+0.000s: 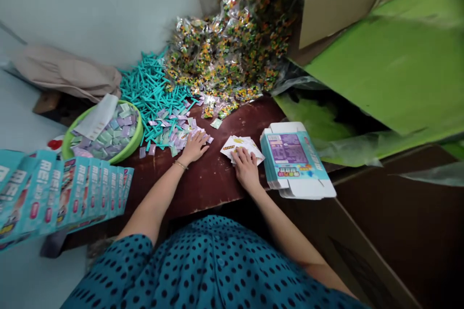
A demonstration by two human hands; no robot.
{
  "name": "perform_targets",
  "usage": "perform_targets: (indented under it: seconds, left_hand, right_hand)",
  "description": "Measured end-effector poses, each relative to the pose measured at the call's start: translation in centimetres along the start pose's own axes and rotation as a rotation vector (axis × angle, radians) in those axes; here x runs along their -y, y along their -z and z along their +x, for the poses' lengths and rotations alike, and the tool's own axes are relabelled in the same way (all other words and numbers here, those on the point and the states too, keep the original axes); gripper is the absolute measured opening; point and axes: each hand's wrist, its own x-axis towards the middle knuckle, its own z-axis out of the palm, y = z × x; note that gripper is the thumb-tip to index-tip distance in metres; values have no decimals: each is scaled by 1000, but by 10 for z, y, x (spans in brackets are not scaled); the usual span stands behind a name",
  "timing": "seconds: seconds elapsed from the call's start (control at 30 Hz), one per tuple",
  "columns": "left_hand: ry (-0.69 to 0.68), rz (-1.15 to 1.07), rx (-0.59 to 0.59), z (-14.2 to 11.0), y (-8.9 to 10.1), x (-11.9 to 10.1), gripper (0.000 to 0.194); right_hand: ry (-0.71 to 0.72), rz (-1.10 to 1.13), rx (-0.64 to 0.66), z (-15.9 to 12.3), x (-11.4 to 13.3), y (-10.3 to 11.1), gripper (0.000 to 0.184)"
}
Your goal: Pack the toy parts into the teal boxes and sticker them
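My left hand (195,148) lies with fingers stretched out at the near edge of a scatter of small purple and green packets (174,125); its fingertips reach onto the packets. My right hand (247,168) rests with its fingers on a loose pile of white printed cards (229,146). Just right of that hand is a stack of flattened teal boxes (290,152) with white flaps. Behind the packets spreads a heap of turquoise sticks (152,91).
Clear bags of orange, green and black pieces (224,58) pile up at the back. A green basin (139,130) holds more packets. Upright teal boxes (76,193) line the left. Cardboard (337,0) and green sheets (395,58) lean at right. The dark red table (203,181) lies beneath.
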Motion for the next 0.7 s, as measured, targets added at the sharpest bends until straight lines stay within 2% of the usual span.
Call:
perform_targets:
  seconds: [0.1,0.23,0.33,0.43,0.5,0.57,0.63,0.7]
  left_hand:
    - [100,-47,-81,32,1,15,49]
    - [208,-115,-136,56,15,47,39]
    - [295,-105,-175,71,33,71,39]
    - [310,-97,-182,76,44,73,39]
    - [271,-99,-166,66,43,61,36]
    - [181,-115,-158,39,34,40,33]
    - [-10,-148,-191,-6,22,13,31]
    - [-83,-157,-223,-67,10,-15,31]
  right_hand:
    - [13,-18,-9,28,0,-2,48]
    - [-17,-48,-14,54,-4,-8,48]
    - [-28,-46,-32,60,-9,-13,49]
    - [18,-65,-109,58,-13,-18,46]
    - [42,-72,-166,55,-16,-21,45]
    - [46,-58,-208,53,-19,-24,46]
    - [54,-28,-233,52,-21,-25,49]
    - [76,8,-240,51,-21,-24,54]
